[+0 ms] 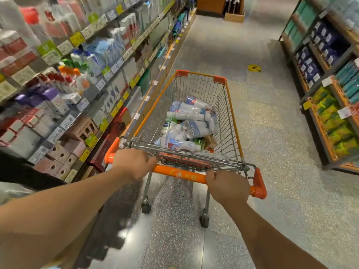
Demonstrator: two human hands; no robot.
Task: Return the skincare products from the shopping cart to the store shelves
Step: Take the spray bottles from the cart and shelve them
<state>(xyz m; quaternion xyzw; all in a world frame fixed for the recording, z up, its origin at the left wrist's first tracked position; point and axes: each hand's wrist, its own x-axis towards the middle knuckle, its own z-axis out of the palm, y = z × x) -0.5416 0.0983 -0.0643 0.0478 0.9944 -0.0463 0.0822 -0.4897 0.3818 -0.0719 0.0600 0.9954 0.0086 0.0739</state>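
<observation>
- Leftmost, the store shelves (108,78) ran along the aisle and away toward the far end, packed with boxes, bottles and tubes in red, white, blue and purple; the picture was blurred there, so no label could be read.
- Yellow and white price tags (76,38) lined the shelf edges, row under row.
- On the lowest levels stood pale pink boxes (58,158) beside dark red ones.
- The left hand (134,164) gripped the orange handle (182,174) of the shopping cart (231,105) near its left end, fingers curled over the bar.
- The cart stood just beside the left-hand shelving, its wire basket trimmed in orange, pointing down the aisle.
- Inside the basket lay the skincare products (191,124): a loose heap of white and blue bottles and cans on their sides, some in clear wrapping, with a green-capped piece or two among them; they filled the bottom of the basket.
- The folding child seat (186,158) of wire lay flat against the rear of the basket, right behind the handle.
- The right hand (228,188) clenched the same handle near its right end, knuckles upward, close to the orange end cap (258,184).
- Both bare forearms reached in from the bottom edge of the view.
- The speckled grey floor (272,133) stretched ahead, and a small yellow marker (254,68) lay on it beyond the cart.
- At the far right a second shelf unit (330,78) carried teal, dark blue and yellow-green packages, well apart from the cart.
</observation>
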